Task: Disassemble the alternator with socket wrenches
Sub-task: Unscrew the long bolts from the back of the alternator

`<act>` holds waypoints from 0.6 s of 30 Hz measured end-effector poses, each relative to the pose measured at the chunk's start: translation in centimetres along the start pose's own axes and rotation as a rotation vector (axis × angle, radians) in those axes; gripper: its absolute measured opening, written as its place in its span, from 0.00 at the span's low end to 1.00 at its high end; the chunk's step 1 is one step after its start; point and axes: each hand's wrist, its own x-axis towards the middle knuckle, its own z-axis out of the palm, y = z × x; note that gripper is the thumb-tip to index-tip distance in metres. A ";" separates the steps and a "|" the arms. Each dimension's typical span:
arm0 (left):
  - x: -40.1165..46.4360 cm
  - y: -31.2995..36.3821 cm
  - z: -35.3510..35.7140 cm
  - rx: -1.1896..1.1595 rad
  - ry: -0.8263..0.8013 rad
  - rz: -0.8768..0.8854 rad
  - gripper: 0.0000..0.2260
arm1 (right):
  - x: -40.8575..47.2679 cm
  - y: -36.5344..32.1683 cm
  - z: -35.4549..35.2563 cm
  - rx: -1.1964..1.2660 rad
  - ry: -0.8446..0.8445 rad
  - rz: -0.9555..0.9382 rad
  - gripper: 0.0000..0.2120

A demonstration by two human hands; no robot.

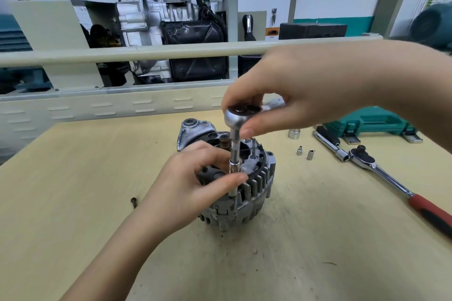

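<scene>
Counter (97, 178) of pale wood carries the grey finned metal alternator (247, 193) mid-surface. I see my right hand (305, 95) pinching the steel ratchet head (238, 116) above it, my left hand (195, 186) pinching the extension shaft (234, 154); bare room lies left of the alternator.

My tabletop (97, 178) is pale wood, scuffed. At frame centre the alternator (244, 193) stands on it. A loose bolt (133, 202) lies to its left. To the right lie three sockets (294, 133), a red-handled ratchet (391, 178) and a green tool case (374, 122).
</scene>
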 end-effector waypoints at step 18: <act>-0.1 0.1 0.0 0.008 -0.021 0.015 0.04 | 0.2 -0.1 0.4 -0.022 0.051 -0.040 0.20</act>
